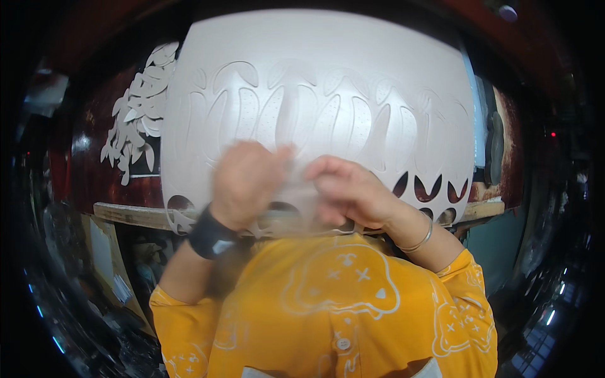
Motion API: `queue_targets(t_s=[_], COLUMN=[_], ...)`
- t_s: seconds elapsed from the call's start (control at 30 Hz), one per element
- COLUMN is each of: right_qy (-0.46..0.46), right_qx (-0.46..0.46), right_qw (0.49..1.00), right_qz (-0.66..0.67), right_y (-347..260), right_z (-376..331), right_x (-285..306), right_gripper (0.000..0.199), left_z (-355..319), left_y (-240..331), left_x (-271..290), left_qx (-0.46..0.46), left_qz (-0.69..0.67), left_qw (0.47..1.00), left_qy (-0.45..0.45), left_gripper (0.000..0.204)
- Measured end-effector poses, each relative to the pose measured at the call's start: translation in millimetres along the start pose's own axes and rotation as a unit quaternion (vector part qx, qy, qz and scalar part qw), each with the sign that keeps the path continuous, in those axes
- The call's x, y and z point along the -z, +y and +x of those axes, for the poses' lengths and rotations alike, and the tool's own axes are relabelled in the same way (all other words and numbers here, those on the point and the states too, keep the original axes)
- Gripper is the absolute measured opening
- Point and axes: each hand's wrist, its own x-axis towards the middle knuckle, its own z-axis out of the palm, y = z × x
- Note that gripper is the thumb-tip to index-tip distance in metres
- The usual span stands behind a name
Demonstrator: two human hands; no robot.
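Note:
A large white sheet [403, 44] with shoe-part shapes cut or pressed into it lies across the table in front of me. Along its near edge run several openings where pieces are gone. My left hand [246, 179], with a black band at the wrist, is over the sheet's near middle; motion smears its fingers. Close beside it, my right hand [350, 189] is over the same near part, its fingers curled and partly blurred. Whatever the right fingers may hold cannot be made out. A thin bangle [427, 236] circles my right wrist.
Loose white cut pieces [142, 104] are heaped on the dark red tabletop [88, 142] left of the sheet. The table's wooden front edge [129, 214] runs close to my body. At the right, a dark sole-shaped object [496, 148] lies beside the sheet.

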Motion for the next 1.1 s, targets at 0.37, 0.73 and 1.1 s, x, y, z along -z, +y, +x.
queue_targets(t_s=[0.37, 0.73, 1.1], right_qy=[0.066, -0.122, -0.17], right_qx=[-0.002, 0.025, 0.023], right_qw=[0.886, 0.979, 0.931], right_qz=[-0.459, 0.163, 0.322], right_y=[-42.0, 13.1, 20.9], right_z=[-41.7, 65.6, 68.6], right_x=[-52.0, -26.6, -34.0], right_gripper=[0.026, 0.032, 0.031], left_z=[2.7, -38.1, -39.1], left_y=[-45.0, -34.1, -33.8], left_x=[53.8, 34.8, 31.1], left_qx=[0.334, 0.112, 0.085], left_qz=[-0.248, 0.017, 0.007], left_qw=[0.867, 0.989, 0.996], left_qy=[0.273, -0.096, -0.03], left_gripper=[0.036, 0.053, 0.042])
